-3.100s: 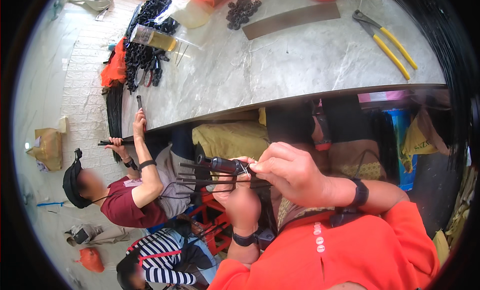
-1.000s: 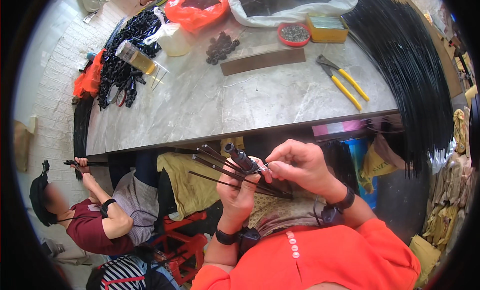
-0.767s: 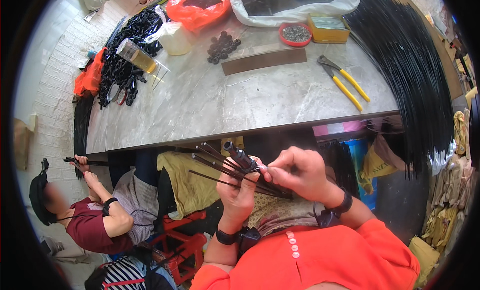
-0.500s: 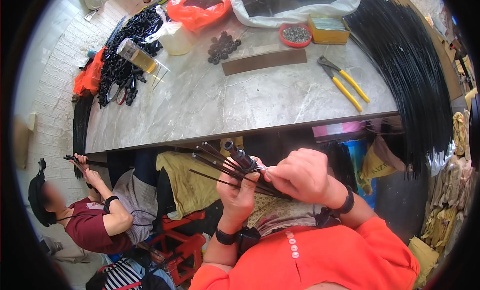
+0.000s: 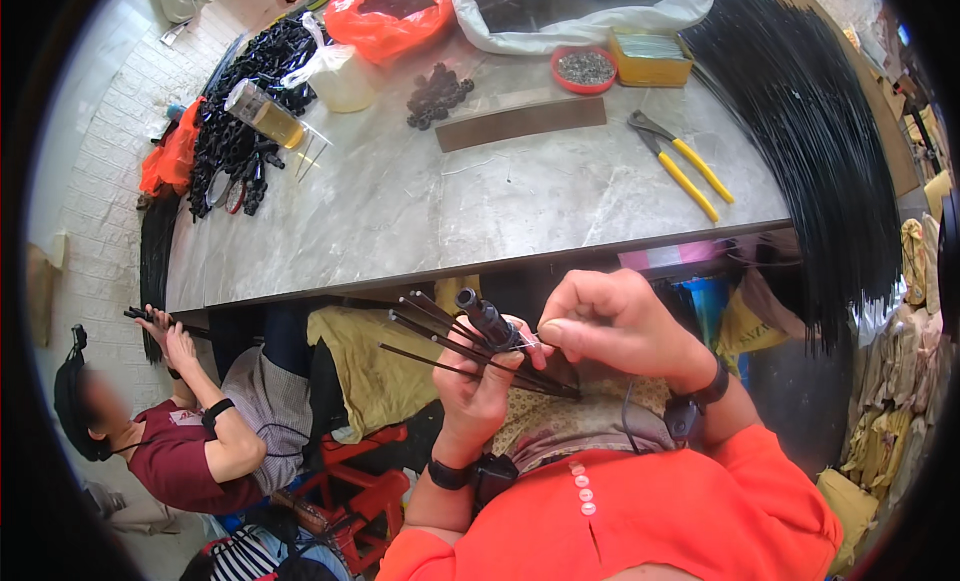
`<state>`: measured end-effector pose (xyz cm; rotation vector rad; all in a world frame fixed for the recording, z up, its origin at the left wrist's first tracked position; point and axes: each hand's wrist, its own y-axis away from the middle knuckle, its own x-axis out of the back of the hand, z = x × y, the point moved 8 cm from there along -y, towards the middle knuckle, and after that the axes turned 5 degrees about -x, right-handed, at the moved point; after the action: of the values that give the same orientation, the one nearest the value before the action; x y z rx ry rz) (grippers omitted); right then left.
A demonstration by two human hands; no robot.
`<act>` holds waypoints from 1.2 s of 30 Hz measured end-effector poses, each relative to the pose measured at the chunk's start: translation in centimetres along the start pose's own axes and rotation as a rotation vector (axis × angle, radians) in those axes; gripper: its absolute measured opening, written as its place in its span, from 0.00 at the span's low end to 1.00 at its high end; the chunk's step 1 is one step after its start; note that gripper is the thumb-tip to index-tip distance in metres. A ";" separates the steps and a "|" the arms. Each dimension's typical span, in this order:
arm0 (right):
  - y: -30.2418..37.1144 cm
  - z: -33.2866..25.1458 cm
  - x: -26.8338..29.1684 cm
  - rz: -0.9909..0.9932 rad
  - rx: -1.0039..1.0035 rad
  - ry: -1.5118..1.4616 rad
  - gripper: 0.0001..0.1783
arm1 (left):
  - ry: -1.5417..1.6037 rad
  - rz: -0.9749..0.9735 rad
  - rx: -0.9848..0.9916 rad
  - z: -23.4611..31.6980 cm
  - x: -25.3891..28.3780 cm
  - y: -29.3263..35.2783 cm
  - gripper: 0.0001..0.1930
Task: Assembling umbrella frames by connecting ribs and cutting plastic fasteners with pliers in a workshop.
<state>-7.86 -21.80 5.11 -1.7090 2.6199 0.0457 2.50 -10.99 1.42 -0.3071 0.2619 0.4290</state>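
Note:
In front of my lap, my left hand (image 5: pixel 477 403) is closed round a black tubular hub (image 5: pixel 487 321) that looks like an umbrella runner, its round open end tilted up and away. Several thin black rods (image 5: pixel 432 333) fan out to the left from the same grip, and their other ends pass under the hand to the right. At the hub's collar, fine pale wire (image 5: pixel 527 341) shows. My right hand (image 5: pixel 618 326) pinches the wire's end between thumb and forefinger, just right of the hub. Where the rods meet the collar is partly hidden by my left fingers.
On the grey table (image 5: pixel 380 211) lie yellow-handled pliers (image 5: pixel 690 171), a brown strip (image 5: pixel 520 124), a red dish (image 5: pixel 585 71) of small metal pieces and black parts (image 5: pixel 437 96). Long black rods (image 5: pixel 800 151) overhang the right end. A co-worker (image 5: pixel 195 421) sits at left holding rods.
My right hand has lifted slightly up from the hub, drawing the wire with it. My left hand keeps its hold on the hub and rods. The co-worker's hands have shifted slightly.

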 end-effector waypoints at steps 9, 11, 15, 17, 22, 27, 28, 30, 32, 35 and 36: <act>-0.1 4.3 -0.2 -0.039 -0.206 -0.533 0.08 | -0.096 0.064 0.095 0.1 -0.7 -0.8 0.10; -0.2 4.0 0.5 -0.030 -0.145 -0.425 0.09 | -0.103 0.119 0.082 0.2 -0.5 -0.8 0.12; 1.1 0.6 8.2 0.566 0.178 0.746 0.16 | -0.010 0.091 0.057 -0.2 0.6 -0.7 0.10; 2.0 0.0 12.0 0.887 0.178 1.303 0.23 | 0.026 0.105 0.046 -0.1 0.6 -0.7 0.08; 1.8 1.7 17.1 1.040 -0.142 1.601 0.27 | -0.077 0.120 0.047 0.6 0.4 -0.8 0.07; 2.5 1.5 18.7 0.997 -0.021 1.271 0.27 | 0.000 0.102 0.065 -0.1 0.8 -0.4 0.07; 2.8 1.9 19.2 0.926 -0.019 0.906 0.26 | 0.073 0.082 0.064 -0.1 0.8 -0.3 0.08; 3.3 2.4 17.9 0.720 0.011 0.530 0.23 | 0.062 0.090 0.047 0.1 1.1 -0.1 0.09; 3.0 2.7 12.0 0.193 -0.064 -0.312 0.17 | 0.049 0.115 0.057 0.1 1.2 -0.1 0.09; 3.9 2.3 7.2 -0.015 -0.399 0.006 0.13 | 0.058 0.118 0.091 -0.3 1.3 0.1 0.09; 3.9 2.1 6.0 -0.075 -0.435 0.105 0.14 | 0.058 0.117 0.091 -0.3 1.4 0.1 0.09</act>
<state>-13.88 -25.59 2.90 -1.9764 2.7698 0.5802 3.58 -10.49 0.70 -0.2156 0.3568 0.5228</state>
